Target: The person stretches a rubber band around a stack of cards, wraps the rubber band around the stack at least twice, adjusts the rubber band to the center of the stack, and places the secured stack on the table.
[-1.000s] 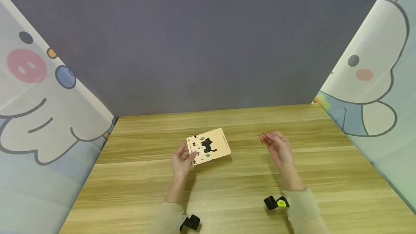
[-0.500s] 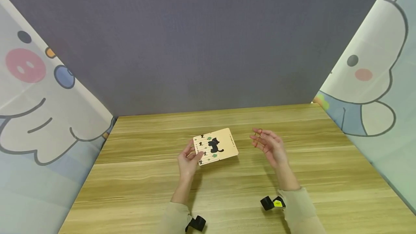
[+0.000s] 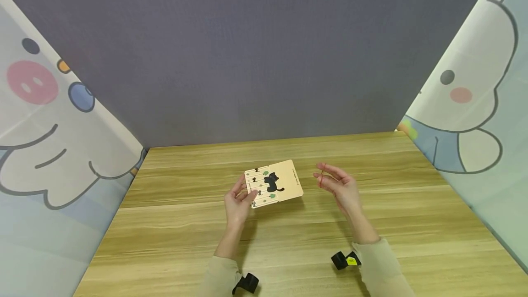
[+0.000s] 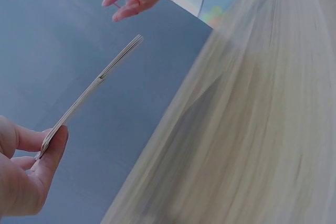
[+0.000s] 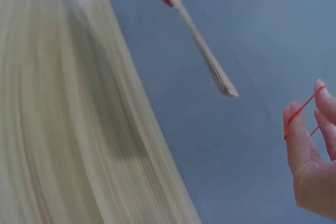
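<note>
A thin stack of cream cards (image 3: 288, 178), printed with a black cat and small plants, is raised above the table. My left hand (image 3: 237, 206) pinches its left end, thumb on the printed face and fingers behind. Seen edge-on in the left wrist view, the stack (image 4: 81, 98) shows several thin layers. To its right, apart from it, my right hand (image 3: 345, 192) has its thumb and fingers spread. A red rubber band (image 3: 322, 175) is stretched around them near the tips, which shows plainly in the right wrist view as a taut red loop (image 5: 302, 110).
Below both hands lies a wood-grain table (image 3: 198, 242). A grey panel (image 3: 264, 58) stands along its far edge. Cartoon-printed curtains (image 3: 466, 81) flank it on both sides. Black wrist cameras (image 3: 249, 283) sit on both wrists.
My right hand has moved left toward the cards, and its fingers have spread, stretching the rubber band. My left hand has shifted slightly right with the stack.
</note>
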Motion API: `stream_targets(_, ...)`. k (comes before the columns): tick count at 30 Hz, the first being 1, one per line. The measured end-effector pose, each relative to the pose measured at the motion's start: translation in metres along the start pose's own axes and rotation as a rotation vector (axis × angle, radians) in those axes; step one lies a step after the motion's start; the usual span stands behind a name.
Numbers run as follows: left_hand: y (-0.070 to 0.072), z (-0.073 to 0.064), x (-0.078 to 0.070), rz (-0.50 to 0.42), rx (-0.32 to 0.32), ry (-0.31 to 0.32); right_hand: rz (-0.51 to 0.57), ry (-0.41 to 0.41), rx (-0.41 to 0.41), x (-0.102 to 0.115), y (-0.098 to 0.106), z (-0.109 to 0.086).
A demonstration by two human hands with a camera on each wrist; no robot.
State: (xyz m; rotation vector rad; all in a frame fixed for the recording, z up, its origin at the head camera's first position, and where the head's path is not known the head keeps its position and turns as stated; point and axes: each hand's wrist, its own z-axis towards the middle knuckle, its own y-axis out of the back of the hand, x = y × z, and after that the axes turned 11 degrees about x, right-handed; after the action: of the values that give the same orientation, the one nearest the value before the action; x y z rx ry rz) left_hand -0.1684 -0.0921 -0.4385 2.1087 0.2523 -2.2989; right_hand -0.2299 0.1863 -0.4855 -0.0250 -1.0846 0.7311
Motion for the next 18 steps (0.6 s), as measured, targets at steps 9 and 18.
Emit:
stream_targets(9, 0.003, 0.001, -0.010, 0.047, 0.030, -0.080, -0.237, -0.010, 0.106, 0.013, -0.027, -0.001)
stream_targets(18, -0.003, 0.004, -0.019, 0.056, 0.070, -0.117, -0.324, -0.166, 0.128, 0.046, -0.071, 0.003)
